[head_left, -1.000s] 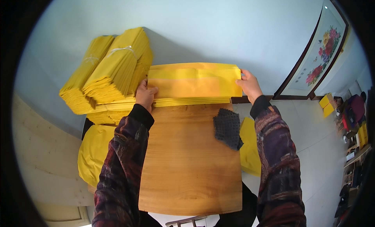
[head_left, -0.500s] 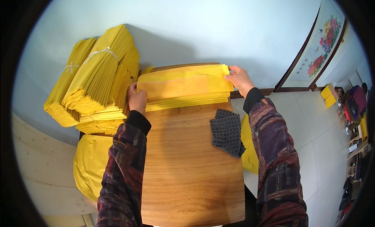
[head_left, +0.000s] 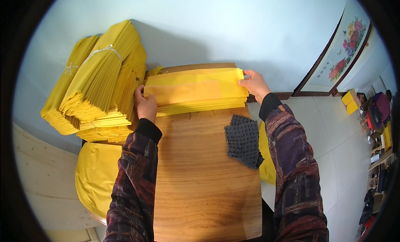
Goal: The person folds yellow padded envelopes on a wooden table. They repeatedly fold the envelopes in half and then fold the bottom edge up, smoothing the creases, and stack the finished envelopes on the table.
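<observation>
A stack of long, folded yellow sheets (head_left: 191, 84), paper-like, lies across the far end of a wooden table (head_left: 204, 192). At the stack's right end my right hand (head_left: 256, 84) pinches the edge of the top sheets between thumb and fingers. My left hand (head_left: 145, 105) grips the left end, its fingers curled round the corner; the fingertips are partly hidden. Nearer to me, on the table's right side, a crumpled dark grey cloth with a waffle texture (head_left: 243, 141) lies apart from both hands.
Tall bundles of folded yellow sheets (head_left: 100, 75), tied with white string, are piled left of the stack against the pale wall (head_left: 233, 25). Yellow material (head_left: 95, 171) covers something at the left. A framed flower picture (head_left: 341, 54) leans at the far right, beside cluttered shelves (head_left: 379, 158).
The top sheet's left end has settled a little flatter on the stack. Both hands stay at the two ends, nearly unmoved; the view has shifted slightly.
</observation>
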The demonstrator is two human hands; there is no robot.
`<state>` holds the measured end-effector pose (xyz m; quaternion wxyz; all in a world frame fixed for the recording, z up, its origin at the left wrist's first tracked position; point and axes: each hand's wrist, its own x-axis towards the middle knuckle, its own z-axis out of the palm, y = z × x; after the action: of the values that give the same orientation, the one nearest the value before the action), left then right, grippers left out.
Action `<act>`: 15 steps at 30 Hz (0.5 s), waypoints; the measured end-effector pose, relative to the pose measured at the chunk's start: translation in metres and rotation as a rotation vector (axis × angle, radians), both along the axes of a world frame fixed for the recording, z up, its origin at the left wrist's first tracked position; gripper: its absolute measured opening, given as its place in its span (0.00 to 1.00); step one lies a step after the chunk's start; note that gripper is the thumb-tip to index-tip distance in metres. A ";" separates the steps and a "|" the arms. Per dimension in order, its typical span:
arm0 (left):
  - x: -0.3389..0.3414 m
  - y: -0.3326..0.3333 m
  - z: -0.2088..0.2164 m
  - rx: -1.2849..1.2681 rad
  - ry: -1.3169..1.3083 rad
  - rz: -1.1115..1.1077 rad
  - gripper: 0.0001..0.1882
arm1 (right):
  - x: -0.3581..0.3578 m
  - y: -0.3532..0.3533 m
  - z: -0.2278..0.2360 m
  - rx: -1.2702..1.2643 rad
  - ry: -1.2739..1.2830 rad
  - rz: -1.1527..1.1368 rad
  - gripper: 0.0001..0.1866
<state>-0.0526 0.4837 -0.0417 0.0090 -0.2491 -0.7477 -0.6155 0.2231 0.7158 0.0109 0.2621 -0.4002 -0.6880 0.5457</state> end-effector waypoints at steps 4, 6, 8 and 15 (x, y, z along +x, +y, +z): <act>-0.001 0.000 -0.002 -0.024 0.033 0.024 0.23 | -0.001 -0.001 0.000 0.009 0.020 -0.010 0.26; 0.000 0.000 -0.003 -0.026 0.024 0.019 0.22 | -0.001 -0.001 -0.001 0.009 0.011 -0.011 0.26; 0.000 0.000 -0.004 -0.016 0.025 0.011 0.21 | -0.001 -0.001 -0.004 0.017 -0.014 -0.020 0.26; 0.000 -0.003 -0.007 -0.034 -0.073 -0.047 0.18 | -0.003 0.001 -0.016 0.030 -0.001 -0.054 0.25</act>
<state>-0.0526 0.4803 -0.0489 -0.0371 -0.2443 -0.7518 -0.6114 0.2205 0.7166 -0.0052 0.2824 -0.4149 -0.6852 0.5278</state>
